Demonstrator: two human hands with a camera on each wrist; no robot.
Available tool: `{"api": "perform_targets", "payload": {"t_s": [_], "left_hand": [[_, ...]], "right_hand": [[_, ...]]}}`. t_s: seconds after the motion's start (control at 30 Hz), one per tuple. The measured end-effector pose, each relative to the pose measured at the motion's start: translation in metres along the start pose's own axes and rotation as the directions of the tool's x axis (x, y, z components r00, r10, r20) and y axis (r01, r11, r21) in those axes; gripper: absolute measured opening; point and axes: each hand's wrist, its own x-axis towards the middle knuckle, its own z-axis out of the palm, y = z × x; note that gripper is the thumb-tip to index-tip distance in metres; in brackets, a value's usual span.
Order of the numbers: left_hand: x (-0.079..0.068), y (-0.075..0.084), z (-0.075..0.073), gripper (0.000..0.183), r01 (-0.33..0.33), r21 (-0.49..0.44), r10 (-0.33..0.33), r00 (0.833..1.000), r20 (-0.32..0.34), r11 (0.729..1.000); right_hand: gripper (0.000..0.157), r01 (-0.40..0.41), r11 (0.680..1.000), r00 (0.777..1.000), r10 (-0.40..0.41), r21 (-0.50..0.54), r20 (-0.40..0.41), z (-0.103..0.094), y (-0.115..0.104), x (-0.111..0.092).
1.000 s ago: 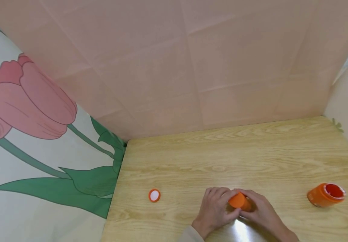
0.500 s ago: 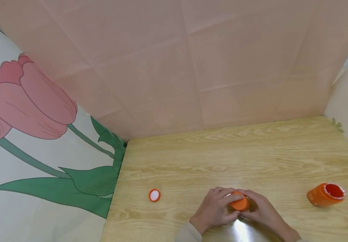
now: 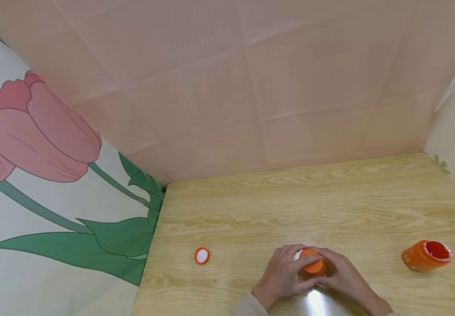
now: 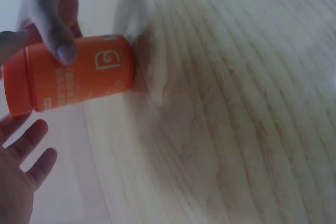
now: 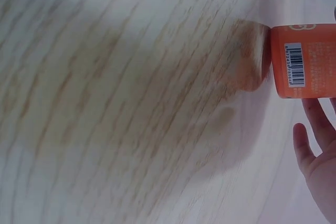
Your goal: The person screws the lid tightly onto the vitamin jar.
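Note:
An orange jar (image 4: 79,72) with white printing stands on the table between my two hands, its orange lid (image 3: 313,264) on top. My left hand (image 3: 280,273) grips the lid from the left, fingers at the far side and thumb at the near side. Around the jar's body my right hand (image 3: 344,276) holds from the right; in the left wrist view its thumb lies along the printed side. The right wrist view shows a barcode label (image 5: 295,65) on the jar. The hands hide much of the jar in the head view.
A second orange jar (image 3: 419,258), uncovered and red inside, stands on the right of the wooden table (image 3: 290,210). A small orange lid (image 3: 202,255) lies at the left with its white inner face up. A pinkish cloth wall (image 3: 251,87) borders the back.
My left fingers have shifted around the lid, and more of its orange top shows. My right hand stays in nearly the same place. The second jar and the loose lid have not moved.

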Motion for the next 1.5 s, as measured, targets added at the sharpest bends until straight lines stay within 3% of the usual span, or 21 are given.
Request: {"api": "perform_targets", "payload": {"t_s": [0.23,0.47,0.67,0.8,1.1,1.37,1.5], "left_hand": [[0.001,0.005,0.003,0.078,0.106,0.022,-0.106,0.994,0.002,0.994],[0.003,0.008,0.002,0.079,0.172,0.055,-0.174,0.984,0.032,0.984],[0.003,0.007,0.005,0.071,0.177,0.053,-0.178,0.984,0.006,0.983],[0.004,0.003,0.006,0.065,0.195,0.037,-0.194,0.981,-0.02,0.98],[0.002,-0.014,0.007,0.044,0.218,0.063,-0.207,0.967,-0.147,0.974],[-0.003,-0.03,0.008,0.043,0.211,0.155,-0.185,0.968,-0.167,0.965],[-0.003,-0.034,0.008,0.042,0.22,0.147,-0.194,0.966,-0.174,0.964]], "right_hand": [[0.076,-0.088,0.995,0.996,0.088,-0.056,0.006,-0.001,-0.005,0.0],[0.076,-0.103,0.994,0.994,0.104,-0.042,0.035,-0.001,-0.007,0.002],[0.076,-0.133,0.99,0.99,0.135,-0.039,0.042,0.0,-0.008,0.002],[0.084,-0.169,0.984,0.983,0.172,-0.047,0.066,-0.001,-0.009,0.001],[0.088,-0.217,0.974,0.974,0.22,-0.063,0.048,-0.008,-0.007,-0.004],[0.085,-0.207,0.977,0.978,0.209,-0.055,0.021,-0.013,0.0,-0.009],[0.084,-0.208,0.977,0.978,0.208,-0.05,0.012,-0.014,0.0,-0.01]]}}
